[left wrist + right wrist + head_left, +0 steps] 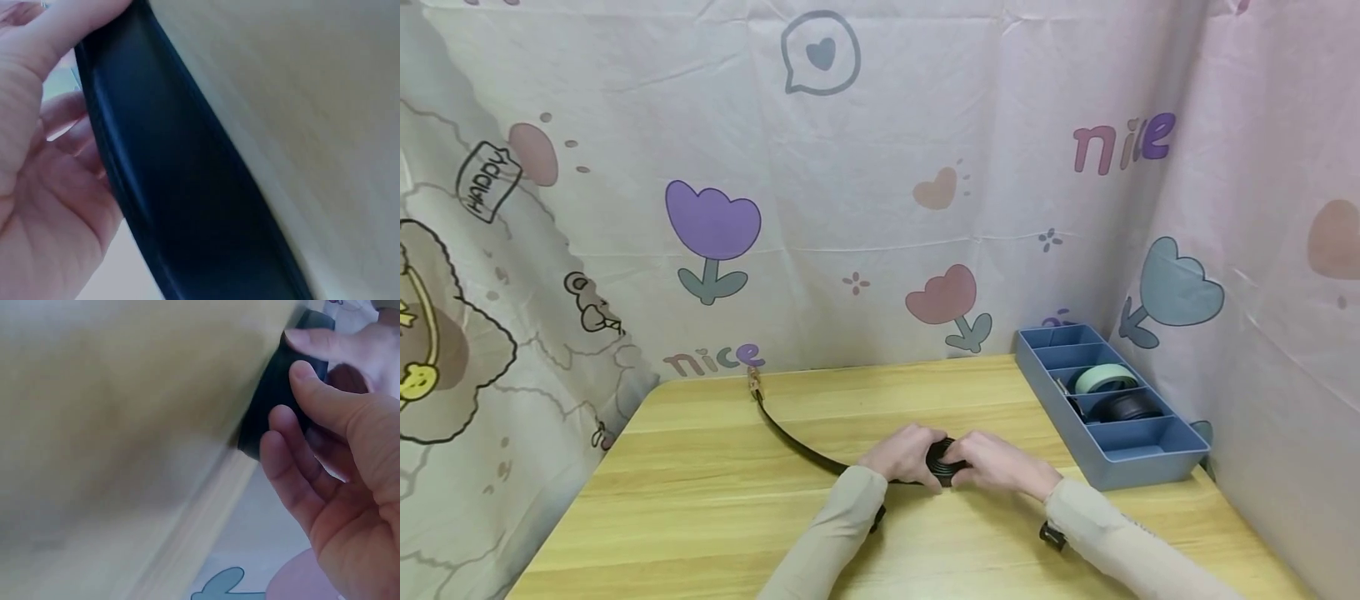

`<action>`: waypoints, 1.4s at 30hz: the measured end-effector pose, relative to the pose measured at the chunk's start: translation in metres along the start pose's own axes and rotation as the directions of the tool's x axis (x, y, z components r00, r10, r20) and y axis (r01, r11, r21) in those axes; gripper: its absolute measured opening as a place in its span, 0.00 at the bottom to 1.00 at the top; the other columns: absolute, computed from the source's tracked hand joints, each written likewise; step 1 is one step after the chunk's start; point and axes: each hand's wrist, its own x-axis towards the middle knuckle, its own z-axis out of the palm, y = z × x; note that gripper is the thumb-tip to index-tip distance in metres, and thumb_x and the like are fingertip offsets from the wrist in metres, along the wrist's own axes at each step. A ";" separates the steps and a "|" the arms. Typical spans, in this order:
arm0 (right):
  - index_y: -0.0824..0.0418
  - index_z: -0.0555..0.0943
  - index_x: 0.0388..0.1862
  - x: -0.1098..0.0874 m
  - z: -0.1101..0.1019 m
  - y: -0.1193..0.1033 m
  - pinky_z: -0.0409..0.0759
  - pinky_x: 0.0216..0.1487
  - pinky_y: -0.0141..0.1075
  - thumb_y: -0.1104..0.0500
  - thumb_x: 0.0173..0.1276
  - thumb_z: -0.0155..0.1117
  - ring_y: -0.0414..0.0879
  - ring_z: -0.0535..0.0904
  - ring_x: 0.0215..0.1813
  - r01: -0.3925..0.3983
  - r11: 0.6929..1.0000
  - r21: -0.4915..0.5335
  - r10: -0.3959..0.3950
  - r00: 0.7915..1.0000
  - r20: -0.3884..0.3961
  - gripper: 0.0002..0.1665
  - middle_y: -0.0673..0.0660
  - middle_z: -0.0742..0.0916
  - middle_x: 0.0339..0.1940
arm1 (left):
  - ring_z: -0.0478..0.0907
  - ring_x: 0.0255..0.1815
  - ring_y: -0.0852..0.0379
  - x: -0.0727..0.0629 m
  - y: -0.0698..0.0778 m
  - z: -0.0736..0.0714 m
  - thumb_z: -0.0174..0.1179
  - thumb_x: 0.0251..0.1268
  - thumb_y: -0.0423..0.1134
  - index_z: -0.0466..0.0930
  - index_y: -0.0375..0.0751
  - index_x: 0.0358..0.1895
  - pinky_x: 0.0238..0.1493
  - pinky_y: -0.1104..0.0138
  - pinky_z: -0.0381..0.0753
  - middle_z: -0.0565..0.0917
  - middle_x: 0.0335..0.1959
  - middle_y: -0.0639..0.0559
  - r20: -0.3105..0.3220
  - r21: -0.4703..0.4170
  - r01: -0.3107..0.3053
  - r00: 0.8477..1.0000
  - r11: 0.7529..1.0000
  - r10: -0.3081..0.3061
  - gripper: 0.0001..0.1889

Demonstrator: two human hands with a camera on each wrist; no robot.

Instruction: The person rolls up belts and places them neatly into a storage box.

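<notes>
A black belt, part of it wound into a coil (944,468), stands on edge on the table between both hands. From the coil, its loose strap (801,450) curves away to the far left, ending in a gold-toned buckle (755,383) near the table's back edge. My left hand (904,452) holds the coil's left side, thumb toward me; the strap (181,162) runs broad past its palm in the left wrist view. On the other side, my right hand (996,461) grips the coil; its thumb and fingertips pinch the black roll (272,400) in the right wrist view.
A blue compartment box (1112,467) stands at the table's right. Inside are a pale green roll (1105,377) and a black roll (1126,407) in separate compartments. A printed curtain (850,208) hangs behind the wooden table (700,500) and along its sides.
</notes>
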 end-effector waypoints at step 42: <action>0.49 0.80 0.31 0.012 0.011 -0.017 0.72 0.32 0.25 0.58 0.61 0.71 0.34 0.74 0.30 -0.061 0.996 -0.070 0.059 0.998 -0.036 0.06 0.42 0.82 0.29 | 0.71 0.26 0.66 -0.006 -0.003 -0.006 0.82 0.31 0.55 0.76 0.54 0.35 0.28 0.73 0.70 0.76 0.25 0.65 -0.070 0.121 0.058 0.996 0.991 -0.050 0.27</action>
